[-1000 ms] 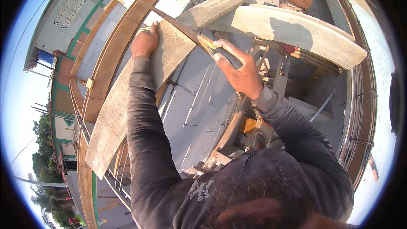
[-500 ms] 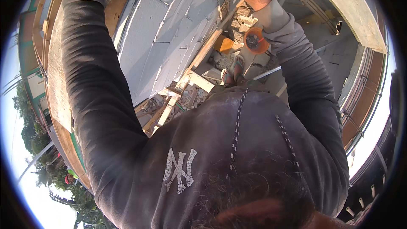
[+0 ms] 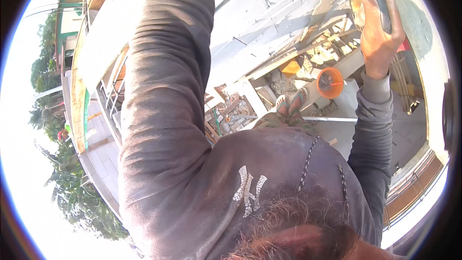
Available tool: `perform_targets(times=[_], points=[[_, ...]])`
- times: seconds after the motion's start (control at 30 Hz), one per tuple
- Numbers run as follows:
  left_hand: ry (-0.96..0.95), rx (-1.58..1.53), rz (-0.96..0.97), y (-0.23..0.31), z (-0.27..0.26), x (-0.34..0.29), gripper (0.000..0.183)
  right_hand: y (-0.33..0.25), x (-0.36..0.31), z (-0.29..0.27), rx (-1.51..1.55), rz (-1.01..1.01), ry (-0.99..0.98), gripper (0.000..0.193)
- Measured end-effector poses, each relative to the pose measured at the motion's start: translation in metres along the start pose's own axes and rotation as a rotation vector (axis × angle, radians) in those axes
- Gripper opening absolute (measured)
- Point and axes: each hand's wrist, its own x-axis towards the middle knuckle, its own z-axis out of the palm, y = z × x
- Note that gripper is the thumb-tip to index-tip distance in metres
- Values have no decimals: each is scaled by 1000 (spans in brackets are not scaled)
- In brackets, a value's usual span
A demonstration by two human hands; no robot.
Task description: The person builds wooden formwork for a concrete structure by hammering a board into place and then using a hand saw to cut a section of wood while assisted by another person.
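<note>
Up at the right, my right hand (image 3: 378, 41) is closed round a yellow object with a dark, curved edge (image 3: 383, 2); part of it is blurred, and I cannot tell its kind. Below that hand stands an orange bucket (image 3: 332, 94) with grey material inside, and a reddish stick-like thing lies across it. My left arm (image 3: 166, 67) reaches up past the top edge, so the left hand is out of sight. Close to the right hand is a pale board (image 3: 411, 24) with a damp-looking grey patch.
My sandalled feet (image 3: 291, 103) stand beside the bucket, among broken rubble (image 3: 236, 113) and timber pieces (image 3: 255, 97). A wall of grey blocks (image 3: 260, 33) rises ahead. Bent bars (image 3: 409, 202) run along the lower right, and trees (image 3: 72, 197) stand at the left.
My right hand has moved rightward, and the yellow object in it now shows. The left arm appears farther right and nearer. The whole view has shifted.
</note>
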Motion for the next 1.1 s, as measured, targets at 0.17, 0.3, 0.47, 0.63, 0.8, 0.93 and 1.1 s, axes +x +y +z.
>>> perform_targets(times=[0.17,0.3,0.47,0.63,0.8,0.93,1.1], points=[[-28,-66,59,17,17,-4,64,-38,-5,5,266,355,107,38],[-36,-110,0,34,13,-12,65,-38,-10,-10,190,276,111,36],[-157,-65,-158,-2,10,-19,91,-54,0,-1,229,294,38,36],[-173,-1,-187,16,-8,-14,88,-52,3,-13,413,392,100,36],[-173,-8,-209,26,-21,-14,90,-67,-53,-57,323,538,71,35],[-131,13,-195,19,-3,-14,90,-85,-123,-105,193,497,71,37],[-128,-5,-200,27,8,-14,97,-131,-131,-156,301,703,218,39]])
